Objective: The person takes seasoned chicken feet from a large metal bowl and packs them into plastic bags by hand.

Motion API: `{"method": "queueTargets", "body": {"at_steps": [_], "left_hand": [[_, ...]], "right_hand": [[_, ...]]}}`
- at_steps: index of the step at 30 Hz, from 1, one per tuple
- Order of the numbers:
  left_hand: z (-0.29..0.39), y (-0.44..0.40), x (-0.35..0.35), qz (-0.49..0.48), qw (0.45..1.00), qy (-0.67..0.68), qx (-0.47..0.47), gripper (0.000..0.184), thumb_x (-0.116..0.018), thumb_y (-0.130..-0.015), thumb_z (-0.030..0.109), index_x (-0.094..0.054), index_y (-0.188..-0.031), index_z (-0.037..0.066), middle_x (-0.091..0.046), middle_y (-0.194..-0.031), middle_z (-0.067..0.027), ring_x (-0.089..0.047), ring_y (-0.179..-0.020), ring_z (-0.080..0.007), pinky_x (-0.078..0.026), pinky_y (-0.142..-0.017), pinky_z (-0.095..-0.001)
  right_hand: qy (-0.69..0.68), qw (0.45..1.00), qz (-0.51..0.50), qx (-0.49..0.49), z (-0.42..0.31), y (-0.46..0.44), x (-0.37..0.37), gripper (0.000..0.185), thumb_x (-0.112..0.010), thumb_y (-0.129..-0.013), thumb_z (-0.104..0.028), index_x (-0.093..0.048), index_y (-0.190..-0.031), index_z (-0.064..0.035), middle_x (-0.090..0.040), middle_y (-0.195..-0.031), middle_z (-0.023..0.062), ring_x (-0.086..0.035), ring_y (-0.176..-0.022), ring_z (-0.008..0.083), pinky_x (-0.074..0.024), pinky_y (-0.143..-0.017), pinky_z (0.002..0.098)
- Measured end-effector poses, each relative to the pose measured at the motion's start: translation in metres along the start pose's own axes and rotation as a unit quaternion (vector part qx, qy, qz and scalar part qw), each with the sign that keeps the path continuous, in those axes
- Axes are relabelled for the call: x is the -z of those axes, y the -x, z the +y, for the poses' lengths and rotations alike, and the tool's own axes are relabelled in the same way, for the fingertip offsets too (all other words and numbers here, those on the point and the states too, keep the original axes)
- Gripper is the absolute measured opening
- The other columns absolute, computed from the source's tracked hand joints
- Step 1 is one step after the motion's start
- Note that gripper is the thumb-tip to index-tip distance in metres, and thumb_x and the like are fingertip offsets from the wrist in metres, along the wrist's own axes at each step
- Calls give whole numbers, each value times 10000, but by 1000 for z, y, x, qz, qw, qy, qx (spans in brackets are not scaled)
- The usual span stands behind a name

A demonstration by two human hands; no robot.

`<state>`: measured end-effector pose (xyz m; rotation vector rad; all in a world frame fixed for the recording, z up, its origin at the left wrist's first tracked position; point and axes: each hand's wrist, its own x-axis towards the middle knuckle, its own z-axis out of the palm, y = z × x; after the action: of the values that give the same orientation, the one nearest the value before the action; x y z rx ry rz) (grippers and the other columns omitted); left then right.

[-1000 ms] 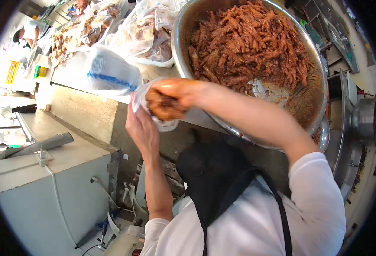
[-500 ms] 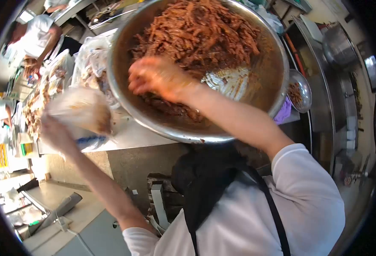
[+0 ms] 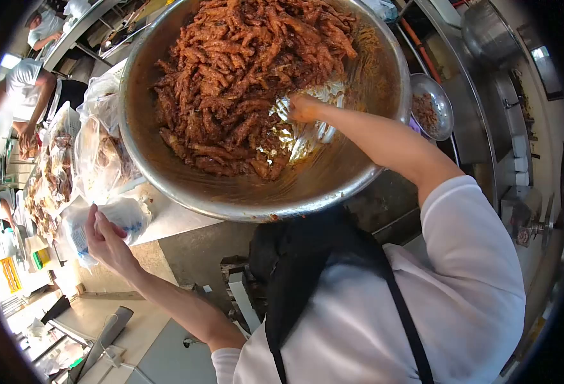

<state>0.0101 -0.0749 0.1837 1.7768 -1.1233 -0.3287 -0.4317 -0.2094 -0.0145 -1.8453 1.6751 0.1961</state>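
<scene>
A wide steel bowl holds a heap of sauce-coated chicken feet. Inside it, sauce-smeared, is my right hand, at the heap's right edge. Its fingers look curled; anything in them is hidden. Beneath them the bowl's floor shines with sauce and glare. Left of the bowl, my left hand has thumb and forefinger close together at the gathered lower end of a clear plastic bag with brownish contents. Below and behind that hand lies a clear plastic packet with blue markings.
Brown pieces of food lie along the table at left. A co-worker stands beyond them. At right are a small metal bowl with food bits and a steel counter.
My right hand has moved from the bowl's left side to the right edge of the heap. My left hand has lowered, and the bag beside it is no longer blurred. The view has shifted.
</scene>
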Motion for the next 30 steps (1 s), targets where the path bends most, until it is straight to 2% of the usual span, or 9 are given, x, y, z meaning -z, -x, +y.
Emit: {"method": "queueTargets", "body": {"at_steps": [2,5,10,11,14,16,23,27,30], "left_hand": [[1,11,6,-8,1000,7,9,341,-536,-935,269,-594,-1146,8,-410,-532,30,-369,-497,-49,-300,-479,-210],[-1,25,6,1,999,34,12,332,-531,-938,266,-595,-1139,10,-392,-546,32,-363,-508,-49,-296,-485,-205],[-25,52,-6,-10,994,83,74,311,-521,-944,261,-600,-1113,12,-389,-578,27,-372,-517,-55,-327,-484,-206],[-32,63,-11,-10,991,95,95,309,-521,-945,262,-601,-1109,12,-388,-578,27,-372,-515,-57,-333,-482,-207],[-55,91,-35,-108,982,95,126,319,-533,-942,279,-604,-1086,4,-401,-569,24,-372,-496,-59,-331,-454,-217],[-56,100,-45,-124,976,108,141,322,-534,-940,282,-604,-1083,1,-404,-564,24,-373,-494,-58,-328,-455,-212],[-44,84,-62,-105,984,118,79,331,-534,-936,277,-601,-1074,-16,-416,-561,23,-385,-499,-60,-325,-467,-214],[-48,79,-68,-93,991,80,45,334,-530,-934,279,-598,-1087,-10,-414,-585,18,-356,-514,-74,-317,-500,-236],[-62,77,-77,-93,980,148,93,368,-514,-942,312,-584,-1134,5,-438,-602,17,-384,-541,-78,-325,-466,-230]], "right_hand": [[-422,895,-42,-138,-40,-1,-1,565,-448,-934,-425,-408,-1324,-17,-421,-1348,237,-541,-1110,342,-529,-843,410],[-637,760,-47,-123,-87,-1,-24,603,-265,-978,-462,-177,-1454,-102,-202,-1480,209,-176,-1378,352,-419,-997,496],[-513,849,-95,-87,-67,31,13,539,-477,-942,-334,-324,-1396,-87,-377,-1388,217,-519,-1153,345,-482,-929,473],[-372,924,-48,-81,-45,14,18,406,-591,-881,-241,-504,-1234,-60,-567,-1183,175,-636,-890,284,-526,-819,407],[-295,908,290,61,18,-51,-11,278,-633,-837,-203,-586,-1058,-40,-628,-981,134,-627,-886,245,-524,-722,386],[-224,909,341,84,-41,-14,19,200,-629,-816,-146,-615,-986,-42,-634,-848,123,-626,-814,239,-508,-697,389],[-176,973,86,119,-95,8,37,240,-595,-801,-236,-600,-782,3,-556,-647,136,-548,-640,270,-443,-663,410],[-395,880,235,119,-49,92,112,280,-632,-806,-292,-608,-785,-14,-595,-700,127,-582,-668,252,-459,-676,394],[-305,761,568,73,37,139,147,135,-653,-776,-172,-620,-786,-42,-608,-740,100,-587,-727,178,-480,-676,301]]}}
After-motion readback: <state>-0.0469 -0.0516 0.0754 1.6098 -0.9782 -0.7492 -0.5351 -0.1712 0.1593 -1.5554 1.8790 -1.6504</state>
